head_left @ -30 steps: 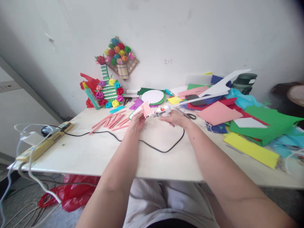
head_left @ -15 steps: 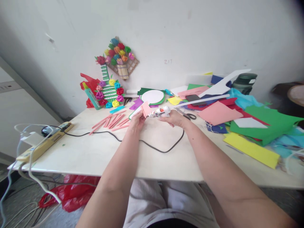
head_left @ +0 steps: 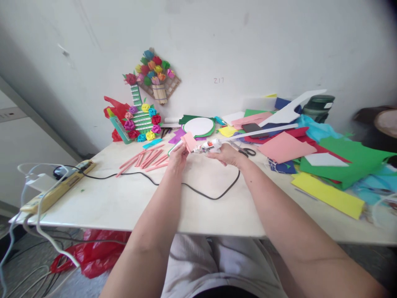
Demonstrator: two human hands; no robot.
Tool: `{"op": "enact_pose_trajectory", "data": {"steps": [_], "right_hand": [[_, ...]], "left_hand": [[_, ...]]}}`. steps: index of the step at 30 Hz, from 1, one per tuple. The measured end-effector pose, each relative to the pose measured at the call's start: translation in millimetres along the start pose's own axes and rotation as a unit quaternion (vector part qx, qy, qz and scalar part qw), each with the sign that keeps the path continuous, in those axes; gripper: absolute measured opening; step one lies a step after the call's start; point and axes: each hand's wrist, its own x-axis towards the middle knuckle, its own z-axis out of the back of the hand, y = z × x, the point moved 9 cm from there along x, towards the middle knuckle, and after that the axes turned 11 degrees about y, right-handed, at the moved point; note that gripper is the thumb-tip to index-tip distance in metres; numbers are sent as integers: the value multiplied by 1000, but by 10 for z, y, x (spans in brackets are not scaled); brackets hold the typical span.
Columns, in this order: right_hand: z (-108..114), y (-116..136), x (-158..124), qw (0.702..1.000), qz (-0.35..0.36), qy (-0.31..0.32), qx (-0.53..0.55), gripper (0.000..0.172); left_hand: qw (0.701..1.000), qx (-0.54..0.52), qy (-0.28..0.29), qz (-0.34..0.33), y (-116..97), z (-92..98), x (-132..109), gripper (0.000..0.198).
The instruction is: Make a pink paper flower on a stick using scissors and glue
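Observation:
A small piece of pink paper (head_left: pixel 189 142) is held up in my left hand (head_left: pixel 179 156), its fingers closed on the lower edge. My right hand (head_left: pixel 228 155) grips a white hot glue gun (head_left: pixel 212 145), with a long white glue stick (head_left: pixel 263 131) sticking out of its back. The gun's nozzle points left at the pink paper; whether it touches cannot be made out. Several thin rolled pink paper sticks (head_left: pixel 149 157) lie on the table left of my left hand. Behind the hands lies a white paper oval (head_left: pixel 198 126) on green backing.
A black cord (head_left: pixel 204 196) loops over the table to a yellow power strip (head_left: pixel 58 188). Scissors (head_left: pixel 249 152) and coloured paper sheets (head_left: pixel 287 147) spread to the right. A paper-flower craft (head_left: pixel 143 118) and a green glue bottle (head_left: pixel 119 127) stand at back left.
The pink paper in my left hand has tilted slightly. My right hand and the glue gun stay almost in place; the whole view has shifted a little.

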Motion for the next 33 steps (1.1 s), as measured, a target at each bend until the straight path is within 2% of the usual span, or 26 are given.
{"op": "enact_pose_trajectory", "data": {"steps": [4,9,11,14,17,20,25,33], "right_hand": [[-11,20,-3,1000,8,8,0,33],[38,30,-54,1000,-5,3,5,33],[113,-43,-50,999,-22,-26,5,33],[308,-216,-30,992,-45,-114,-27,36],[472,-309,-17,966,-57,-185,-168,42],[460,-447,36,943,-109,-157,-274,42],[295,-498,146,919,-103,-107,-366,47],[186,-593,239,899,-130,-75,-411,43]], "left_hand": [[1000,14,9,-15,-39,-24,-7,7],[999,11,-35,-26,-95,56,-27,9],[998,11,-45,-31,-116,81,-28,7],[998,-4,-49,-31,-118,93,-17,5],[998,-26,-42,-28,-106,73,-12,5],[999,-38,-21,-22,-99,7,-25,7],[999,-36,4,24,-29,-104,-69,7],[997,-14,58,57,25,-242,-115,10]]}}
